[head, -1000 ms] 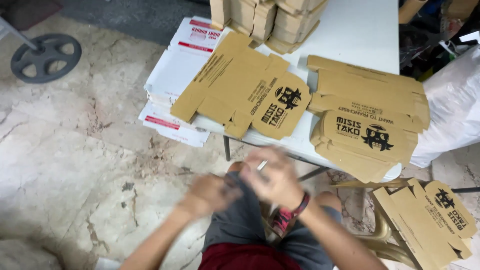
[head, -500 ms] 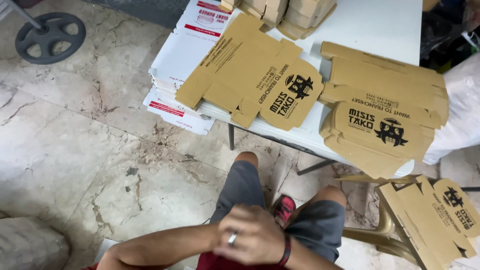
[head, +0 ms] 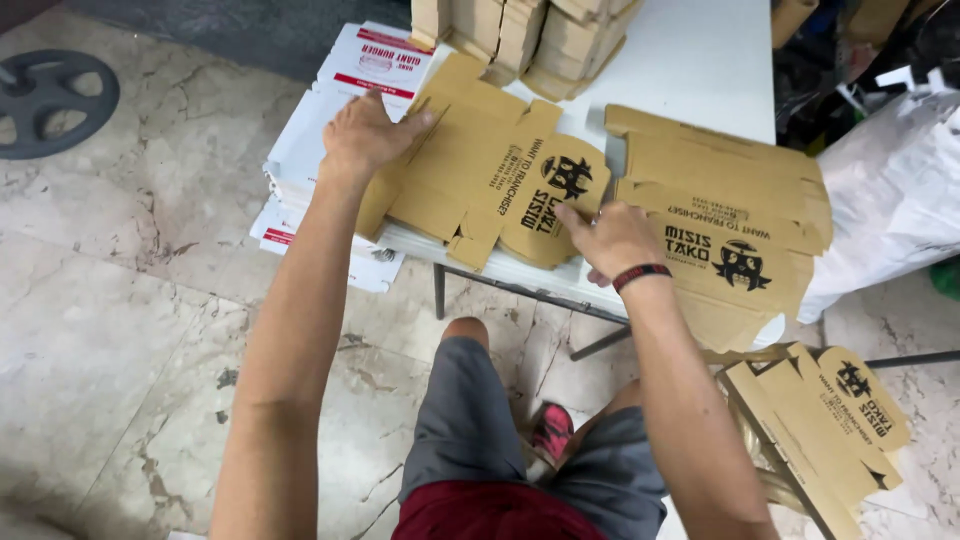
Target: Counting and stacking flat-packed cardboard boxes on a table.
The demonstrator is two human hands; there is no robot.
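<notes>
Cardboard box blank (head: 490, 180) lies flat on the white table (head: 690, 60), under both hands: left hand (head: 365, 135) presses spread fingers on its far corner, right hand (head: 615, 240) pinches its printed flap. Lifting both edges evenly would probably avoid creasing.

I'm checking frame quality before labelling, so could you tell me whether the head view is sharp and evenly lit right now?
Head view: mostly sharp, with both the left hand and right hand crisp on the flat brown carton blank; lighting soft and even, with only faint shadows under the white table; no strong glare; the white plastic bag is bright, slightly washed out.
</notes>
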